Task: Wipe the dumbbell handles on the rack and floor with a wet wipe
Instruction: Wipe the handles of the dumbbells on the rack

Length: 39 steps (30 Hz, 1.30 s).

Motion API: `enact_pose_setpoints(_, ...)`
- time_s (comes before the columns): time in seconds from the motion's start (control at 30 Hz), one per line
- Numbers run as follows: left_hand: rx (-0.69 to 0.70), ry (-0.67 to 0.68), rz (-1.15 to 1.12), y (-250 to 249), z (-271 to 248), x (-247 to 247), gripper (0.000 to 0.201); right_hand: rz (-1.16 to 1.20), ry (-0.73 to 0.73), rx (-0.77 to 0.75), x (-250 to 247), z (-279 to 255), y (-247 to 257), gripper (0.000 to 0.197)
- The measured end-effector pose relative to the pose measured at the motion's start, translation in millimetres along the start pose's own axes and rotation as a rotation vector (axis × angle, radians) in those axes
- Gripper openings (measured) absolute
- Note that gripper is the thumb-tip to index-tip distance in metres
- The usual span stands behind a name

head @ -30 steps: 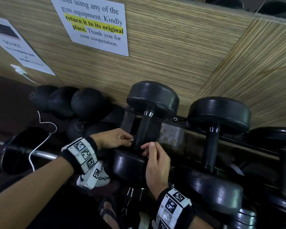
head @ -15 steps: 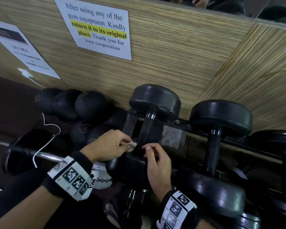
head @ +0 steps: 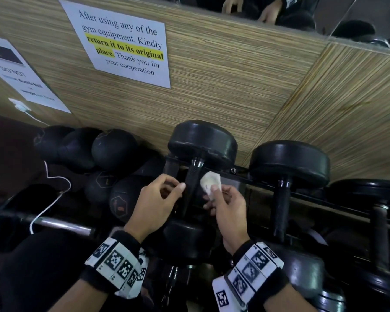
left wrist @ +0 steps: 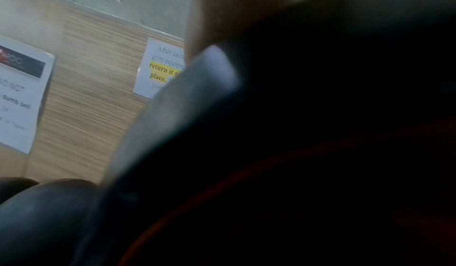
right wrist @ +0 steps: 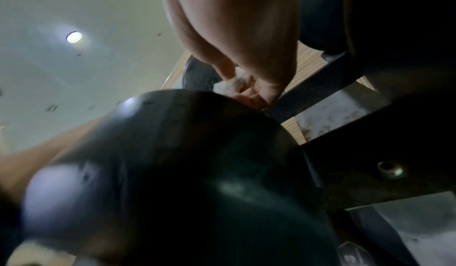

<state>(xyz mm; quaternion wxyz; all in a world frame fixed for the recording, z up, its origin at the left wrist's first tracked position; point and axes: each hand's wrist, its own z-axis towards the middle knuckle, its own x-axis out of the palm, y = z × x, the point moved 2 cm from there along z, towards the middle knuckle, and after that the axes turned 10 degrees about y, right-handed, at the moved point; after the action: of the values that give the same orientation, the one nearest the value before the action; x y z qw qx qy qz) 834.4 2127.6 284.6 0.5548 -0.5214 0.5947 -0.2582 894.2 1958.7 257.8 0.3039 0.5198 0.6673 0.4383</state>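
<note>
right hand (head: 229, 206) pinching wet wipe (head: 209, 181) beside dumbbell handle (head: 191, 188), left hand (head: 154, 203) loosely curled, empty; best wrapped fully round, stroked end to end.

Dumbbell (head: 198, 176) on rack (head: 239, 174) against wall (head: 223, 91), left hand (head: 154, 203) left of handle, wipe (head: 209, 182) right, balls (head: 113, 149) farther left

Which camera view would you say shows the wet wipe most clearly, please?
The head view: the wipe shows unobstructed, pinched in the right hand. The right wrist view catches only a blurred scrap between fingers; the left wrist view shows none.
</note>
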Motion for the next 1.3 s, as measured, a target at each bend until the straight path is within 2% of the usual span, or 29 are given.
enact_pose_setpoints(0.1,-0.058,0.004,-0.004,11.8,0.9,-2.2,0.008,-0.045,-0.098,0.046,-1.3,22.6,0.5,0.012)
enact_pose_setpoints(0.23,-0.116,0.014,-0.065,21.2,1.2,-4.3,0.011,-0.267,0.012,0.099,12.9,50.7,-0.3,0.023)
enact_pose_setpoints(0.37,-0.107,0.005,-0.091,21.8,2.4,-3.0,0.013,-0.404,0.042,0.0,23.8,64.4,11.5,0.029)
enact_pose_setpoints(0.6,-0.087,-0.022,-0.112,23.5,3.0,-2.8,0.016,-0.364,-0.077,-0.143,20.1,50.5,17.5,0.015)
enact_pose_setpoints(0.73,-0.074,-0.018,-0.099,20.0,2.6,-2.4,0.017,-0.358,-0.087,-0.244,21.2,37.4,23.0,0.013)
enact_pose_setpoints(0.93,-0.076,-0.024,-0.1,18.9,1.1,-2.7,0.018,-0.421,-0.075,-0.255,25.4,34.7,29.2,0.022)
enact_pose_setpoints(1.0,-0.087,0.0,-0.089,18.3,2.8,-3.4,0.017,-0.445,-0.078,-0.27,25.7,33.9,32.5,0.021)
enact_pose_setpoints(1.1,-0.103,0.112,-0.024,18.7,13.5,-4.6,0.013,-0.482,-0.095,-0.315,24.7,34.4,36.1,0.021)
enact_pose_setpoints(1.3,-0.108,0.141,-0.01,21.3,25.8,-7.6,0.011,-0.653,-0.037,-0.401,31.4,33.6,37.1,0.019)
